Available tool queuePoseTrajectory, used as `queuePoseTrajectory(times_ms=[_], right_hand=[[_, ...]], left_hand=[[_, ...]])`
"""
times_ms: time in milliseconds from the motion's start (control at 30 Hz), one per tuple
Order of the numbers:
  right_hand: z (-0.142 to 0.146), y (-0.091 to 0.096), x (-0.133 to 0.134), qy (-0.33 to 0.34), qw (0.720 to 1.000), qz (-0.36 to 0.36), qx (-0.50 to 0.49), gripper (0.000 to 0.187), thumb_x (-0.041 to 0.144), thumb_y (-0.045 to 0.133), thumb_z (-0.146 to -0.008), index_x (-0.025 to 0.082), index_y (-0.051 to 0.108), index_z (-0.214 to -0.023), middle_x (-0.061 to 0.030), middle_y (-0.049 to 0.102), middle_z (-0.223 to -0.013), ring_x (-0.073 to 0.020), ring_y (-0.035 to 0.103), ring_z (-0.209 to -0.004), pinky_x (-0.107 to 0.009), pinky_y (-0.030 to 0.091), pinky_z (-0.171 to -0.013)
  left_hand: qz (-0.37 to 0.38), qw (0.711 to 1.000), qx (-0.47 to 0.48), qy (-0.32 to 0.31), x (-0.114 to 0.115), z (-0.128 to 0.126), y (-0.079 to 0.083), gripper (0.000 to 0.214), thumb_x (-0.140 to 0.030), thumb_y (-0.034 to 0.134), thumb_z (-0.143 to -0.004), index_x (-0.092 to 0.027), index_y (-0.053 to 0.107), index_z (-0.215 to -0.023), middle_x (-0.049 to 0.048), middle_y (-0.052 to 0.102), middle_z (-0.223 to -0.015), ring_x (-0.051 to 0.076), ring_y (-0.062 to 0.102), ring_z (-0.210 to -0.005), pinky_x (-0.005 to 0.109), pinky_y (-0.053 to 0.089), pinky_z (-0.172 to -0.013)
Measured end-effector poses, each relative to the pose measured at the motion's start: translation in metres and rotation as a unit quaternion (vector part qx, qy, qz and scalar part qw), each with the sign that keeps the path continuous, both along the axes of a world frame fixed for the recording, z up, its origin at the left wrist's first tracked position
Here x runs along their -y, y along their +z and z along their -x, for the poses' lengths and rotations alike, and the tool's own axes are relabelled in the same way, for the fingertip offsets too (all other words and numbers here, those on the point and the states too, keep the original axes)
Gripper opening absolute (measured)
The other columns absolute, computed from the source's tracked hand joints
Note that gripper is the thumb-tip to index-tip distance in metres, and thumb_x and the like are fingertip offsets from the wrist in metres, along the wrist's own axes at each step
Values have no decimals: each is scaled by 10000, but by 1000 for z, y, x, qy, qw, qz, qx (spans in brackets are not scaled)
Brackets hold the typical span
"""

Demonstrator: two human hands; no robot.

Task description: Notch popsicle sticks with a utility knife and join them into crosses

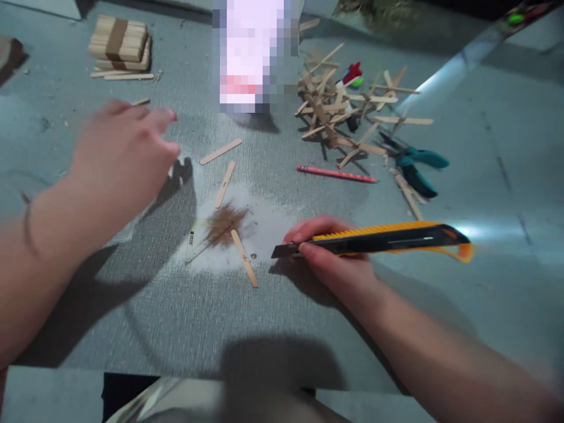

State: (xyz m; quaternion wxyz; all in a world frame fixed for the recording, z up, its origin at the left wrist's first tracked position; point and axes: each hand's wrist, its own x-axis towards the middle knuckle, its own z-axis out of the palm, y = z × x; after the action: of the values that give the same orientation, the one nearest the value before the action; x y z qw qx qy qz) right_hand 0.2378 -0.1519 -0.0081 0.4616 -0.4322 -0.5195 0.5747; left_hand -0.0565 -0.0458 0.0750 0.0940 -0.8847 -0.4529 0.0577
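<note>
My right hand [335,252] grips a yellow and black utility knife [388,239], its blade out and pointing left. My left hand [127,141], blurred by motion, hovers over the table's left side with fingers apart and nothing visible in it. Just past its fingers a wooden craft stick [141,101] shows in part. Between my hands lie a craft stick [221,151], a shorter stick piece [225,184] and another stick [244,258] close to the blade. The last two are beside a brown stain [224,225] on a whitish patch.
A banded bundle of craft sticks [118,38] is at the back left. At the back right are crossed sticks [324,106] in a heap, with a red pencil [337,174] and teal-handled pliers [414,161] nearby. A pixelated bright object [253,47] stands at the back middle.
</note>
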Motion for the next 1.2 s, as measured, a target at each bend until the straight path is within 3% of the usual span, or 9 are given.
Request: queuePoseTrajectory(times_ms=[33,133,200,267,533,933,1067,1133,1200], right_hand=[[1,1,0,-6,1000,-2,5,88,376,774,-856,297,738,-866,4,719,-854,-146,647,-737,-266,542,-637],[3,4,1,-28,997,-26,72,78,369,750,-871,293,737,-885,-2,727,-855,-154,658,-726,-278,546,-635],[3,8,3,-33,991,-42,126,53,337,746,-871,287,745,-889,-4,743,-834,-160,670,-727,-284,545,-645],[2,11,4,-10,986,-58,158,21,302,735,-876,289,749,-884,0,757,-811,-165,685,-721,-287,545,-643],[11,21,7,55,960,-140,236,87,227,680,-891,282,743,-915,-18,796,-805,-203,753,-684,-323,596,-612],[9,18,7,1,966,-120,231,89,257,671,-913,325,728,-920,-25,763,-907,-227,713,-833,-389,581,-762],[1,7,0,-60,986,-50,150,186,342,619,-939,276,678,-775,-25,666,-870,-195,635,-805,-362,543,-738],[-6,1,-6,-93,992,39,79,90,338,679,-883,275,617,-870,16,616,-783,-164,608,-704,-310,510,-633],[-15,-1,-12,-90,989,89,74,277,352,745,-818,288,542,-995,53,607,-722,-153,604,-631,-294,495,-595]], left_hand=[[23,998,37,-37,6,-6,-3,360,-13,367,-863,-82,714,-931,157,615,-1235,260,595,-976,490,458,-909],[137,976,36,-164,24,-33,-19,237,-171,555,-917,-272,748,-1012,1,714,-976,180,624,-831,328,485,-805],[207,939,82,-261,32,-48,-32,207,-169,591,-930,-244,750,-1040,40,719,-1006,213,635,-957,348,474,-868],[231,921,131,-285,35,-56,-43,205,-193,571,-965,-233,760,-1032,56,721,-1031,221,626,-979,359,460,-870],[315,888,271,-196,29,-56,-58,181,-194,620,-928,-250,788,-891,15,717,-923,195,592,-911,349,385,-833],[311,892,270,-188,35,-57,-55,142,-209,617,-919,-213,735,-841,3,687,-802,188,591,-844,351,358,-823],[294,894,258,-219,38,-55,-54,213,-216,500,-985,-196,712,-986,33,679,-863,192,602,-843,336,393,-800],[313,888,260,-211,38,-54,-50,264,-171,451,-986,-181,696,-1081,55,669,-954,182,609,-843,316,421,-775],[335,883,281,-173,36,-51,-45,286,-174,434,-989,-169,692,-1113,75,650,-1030,176,618,-866,306,445,-778]])
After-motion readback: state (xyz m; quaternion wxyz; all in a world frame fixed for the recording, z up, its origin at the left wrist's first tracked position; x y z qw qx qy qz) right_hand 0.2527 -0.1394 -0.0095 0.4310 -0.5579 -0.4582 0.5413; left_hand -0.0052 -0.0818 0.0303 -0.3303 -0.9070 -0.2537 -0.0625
